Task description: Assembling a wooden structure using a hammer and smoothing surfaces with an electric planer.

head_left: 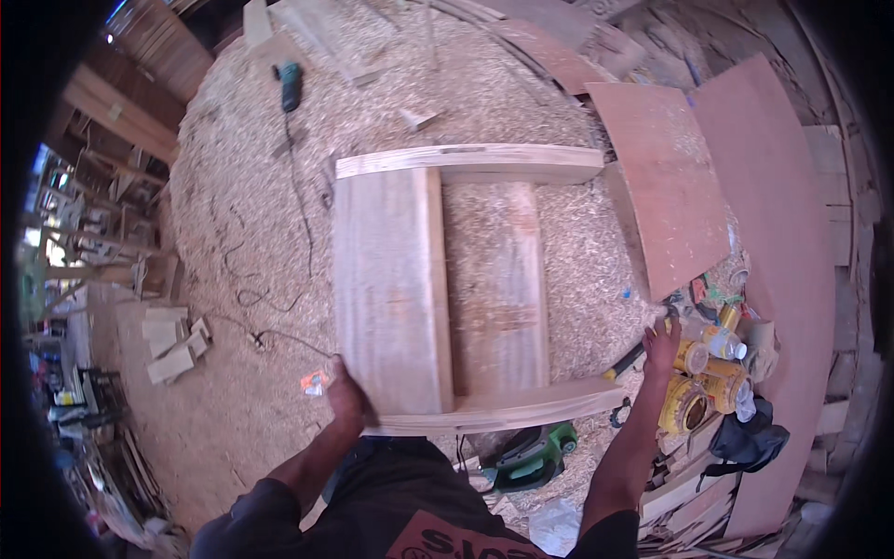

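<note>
A pale wooden frame (pixel 389 289) lies in front of me, with two long side rails, a wide board at its left and a narrower crosspiece at its right. My left hand (pixel 348 399) grips its near left corner, thumb up along the edge and the other fingers partly hidden. Off the frame's near right end, my right hand (pixel 660 343) is closed around a tool with a black and yellow handle (pixel 629 361). The tool's head is mostly hidden by the hand, so its kind is unclear.
Wood shavings cover the ground. A green power tool (pixel 291 86) with a trailing cord lies far left; a green-and-black machine (pixel 529 458) sits under the near rail. To the right are yellow containers (pixel 684 407), a clear bottle (pixel 722 342), a dark bag (pixel 751 438) and reddish panels (pixel 666 177).
</note>
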A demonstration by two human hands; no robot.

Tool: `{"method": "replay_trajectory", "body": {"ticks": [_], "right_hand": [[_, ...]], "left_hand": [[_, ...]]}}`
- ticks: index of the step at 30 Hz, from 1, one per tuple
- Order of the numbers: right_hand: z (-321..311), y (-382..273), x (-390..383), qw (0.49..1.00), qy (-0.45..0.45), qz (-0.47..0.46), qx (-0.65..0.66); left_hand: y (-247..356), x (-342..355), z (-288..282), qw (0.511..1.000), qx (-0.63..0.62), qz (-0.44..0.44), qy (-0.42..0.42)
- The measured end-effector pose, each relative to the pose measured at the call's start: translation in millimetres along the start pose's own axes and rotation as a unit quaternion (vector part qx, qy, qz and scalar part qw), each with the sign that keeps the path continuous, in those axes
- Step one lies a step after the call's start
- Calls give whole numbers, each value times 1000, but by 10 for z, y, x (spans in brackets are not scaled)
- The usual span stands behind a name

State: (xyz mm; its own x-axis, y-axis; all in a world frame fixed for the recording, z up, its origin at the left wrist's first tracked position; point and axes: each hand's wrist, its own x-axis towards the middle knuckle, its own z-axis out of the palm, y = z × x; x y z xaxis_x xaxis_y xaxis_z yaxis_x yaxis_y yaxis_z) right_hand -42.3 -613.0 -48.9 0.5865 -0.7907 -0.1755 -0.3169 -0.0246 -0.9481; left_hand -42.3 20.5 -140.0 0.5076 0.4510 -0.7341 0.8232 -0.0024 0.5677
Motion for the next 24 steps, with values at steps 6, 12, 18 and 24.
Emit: {"method": "replay_trajectory", "body": {"ticks": [6,12,18,24], "right_hand": [[-540,439,-2423,823,144,-338,-433],[-11,985,-4042,979,127,75,-138],[353,971,-3970,992,111,46,51],[241,751,-3935,978,96,111,150]], "left_hand": [[195,-557,-8,983,-117,-57,-131],[32,-459,-172,925,-21,210,-316],[-239,-342,-438,876,58,263,-400],[-169,-353,-374,860,33,287,-421]]}}
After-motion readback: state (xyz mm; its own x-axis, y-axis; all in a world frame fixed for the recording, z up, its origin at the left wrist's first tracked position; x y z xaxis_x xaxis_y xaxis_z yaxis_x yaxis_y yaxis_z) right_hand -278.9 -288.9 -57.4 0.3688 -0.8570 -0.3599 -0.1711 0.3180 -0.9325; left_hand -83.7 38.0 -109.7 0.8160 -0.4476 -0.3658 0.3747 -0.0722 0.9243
